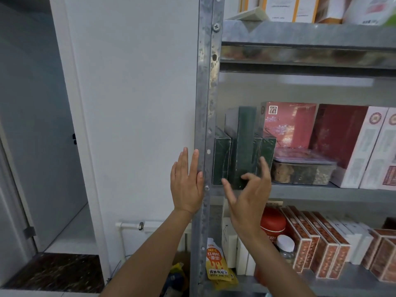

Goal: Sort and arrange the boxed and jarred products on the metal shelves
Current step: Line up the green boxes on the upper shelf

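Several dark green boxes (243,146) stand upright at the left end of the middle metal shelf (321,192). The middle one is taller than its neighbours. My right hand (248,196) is in front of their lower edge with fingers spread and curled; the fingertips touch or nearly touch the tall box but do not grip it. My left hand (187,183) is flat and open, fingers up, resting against the outer side of the shelf's grey upright post (206,103).
On the middle shelf right of the green boxes stand a pink-red box (289,125), a clear lidded container (304,170) and white-red boxes (368,151). The lower shelf holds a red jar (273,224), patterned red boxes (317,243), white boxes and an orange pouch (216,264). A white wall lies left.
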A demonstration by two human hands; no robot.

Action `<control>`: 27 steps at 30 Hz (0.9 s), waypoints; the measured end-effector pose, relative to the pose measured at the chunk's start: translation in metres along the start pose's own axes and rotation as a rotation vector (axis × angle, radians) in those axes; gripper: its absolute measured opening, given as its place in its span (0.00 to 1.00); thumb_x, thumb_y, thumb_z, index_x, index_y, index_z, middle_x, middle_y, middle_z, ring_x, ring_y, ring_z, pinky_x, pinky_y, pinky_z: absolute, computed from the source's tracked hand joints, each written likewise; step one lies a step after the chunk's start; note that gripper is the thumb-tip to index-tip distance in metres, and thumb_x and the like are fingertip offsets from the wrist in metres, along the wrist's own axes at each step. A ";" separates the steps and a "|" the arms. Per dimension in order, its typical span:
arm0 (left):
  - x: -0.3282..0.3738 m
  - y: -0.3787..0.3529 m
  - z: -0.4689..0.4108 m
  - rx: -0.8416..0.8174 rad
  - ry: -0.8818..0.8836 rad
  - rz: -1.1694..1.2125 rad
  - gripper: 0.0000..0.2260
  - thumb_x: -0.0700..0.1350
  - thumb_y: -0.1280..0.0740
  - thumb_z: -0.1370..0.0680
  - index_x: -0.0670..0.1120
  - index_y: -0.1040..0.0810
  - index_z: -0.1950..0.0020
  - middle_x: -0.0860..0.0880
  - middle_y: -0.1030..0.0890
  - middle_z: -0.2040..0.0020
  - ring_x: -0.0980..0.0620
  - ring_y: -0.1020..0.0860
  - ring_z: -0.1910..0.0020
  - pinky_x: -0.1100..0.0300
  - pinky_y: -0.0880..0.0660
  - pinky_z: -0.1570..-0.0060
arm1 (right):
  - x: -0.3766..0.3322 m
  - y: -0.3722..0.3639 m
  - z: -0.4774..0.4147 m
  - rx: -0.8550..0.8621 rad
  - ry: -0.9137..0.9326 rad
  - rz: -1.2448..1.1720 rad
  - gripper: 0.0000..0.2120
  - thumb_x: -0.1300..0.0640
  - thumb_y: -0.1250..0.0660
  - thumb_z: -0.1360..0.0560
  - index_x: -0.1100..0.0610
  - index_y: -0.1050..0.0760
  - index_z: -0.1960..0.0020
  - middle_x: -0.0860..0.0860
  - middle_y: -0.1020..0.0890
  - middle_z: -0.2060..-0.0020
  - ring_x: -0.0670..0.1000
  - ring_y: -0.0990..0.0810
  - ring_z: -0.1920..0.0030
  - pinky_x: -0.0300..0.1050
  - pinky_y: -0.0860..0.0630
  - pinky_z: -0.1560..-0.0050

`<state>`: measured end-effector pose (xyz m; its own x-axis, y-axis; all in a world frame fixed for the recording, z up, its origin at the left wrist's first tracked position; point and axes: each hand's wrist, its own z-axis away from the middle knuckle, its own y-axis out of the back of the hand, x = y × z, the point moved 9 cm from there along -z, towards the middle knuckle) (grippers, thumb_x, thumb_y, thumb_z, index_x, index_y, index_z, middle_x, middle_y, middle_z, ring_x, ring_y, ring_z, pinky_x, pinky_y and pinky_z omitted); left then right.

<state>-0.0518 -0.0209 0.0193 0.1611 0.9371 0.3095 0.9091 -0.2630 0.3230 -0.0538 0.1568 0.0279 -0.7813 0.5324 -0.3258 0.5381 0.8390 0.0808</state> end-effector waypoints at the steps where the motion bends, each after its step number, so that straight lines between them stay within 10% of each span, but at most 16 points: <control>1: 0.001 0.000 0.000 -0.008 0.009 -0.004 0.23 0.56 0.59 0.16 0.57 0.57 0.21 0.41 0.38 0.23 0.43 0.39 0.24 0.42 0.38 0.28 | 0.004 -0.002 0.005 -0.013 -0.054 -0.027 0.18 0.51 0.30 0.26 0.56 0.36 0.47 0.63 0.35 0.29 0.60 0.36 0.29 0.71 0.34 0.35; 16: 0.003 0.004 0.003 -0.134 0.031 -0.284 0.29 0.57 0.49 0.16 0.54 0.61 0.21 0.41 0.48 0.20 0.41 0.46 0.22 0.46 0.45 0.27 | -0.003 0.027 0.016 -0.005 -0.203 -0.190 0.31 0.62 0.27 0.27 0.49 0.41 0.33 0.61 0.25 0.37 0.60 0.21 0.40 0.57 0.19 0.47; 21: 0.032 0.030 -0.005 0.010 -0.189 -0.385 0.31 0.58 0.40 0.21 0.45 0.45 0.23 0.41 0.45 0.24 0.40 0.45 0.25 0.45 0.40 0.29 | 0.004 0.062 0.039 0.102 -0.217 -0.389 0.31 0.64 0.29 0.27 0.50 0.40 0.31 0.48 0.31 0.38 0.37 0.26 0.40 0.28 0.25 0.47; 27: 0.093 0.026 -0.057 -0.227 -0.474 -0.623 0.52 0.70 0.35 0.32 0.41 0.52 0.21 0.39 0.48 0.21 0.40 0.49 0.22 0.49 0.58 0.26 | 0.011 0.098 0.041 0.137 -0.211 -0.404 0.28 0.56 0.30 0.24 0.50 0.40 0.30 0.38 0.34 0.35 0.48 0.27 0.36 0.42 0.22 0.44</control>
<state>-0.0349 0.0467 0.1074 -0.1566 0.9107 -0.3821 0.7937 0.3463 0.5001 0.0032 0.2400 -0.0069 -0.8627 0.1200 -0.4912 0.2522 0.9441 -0.2124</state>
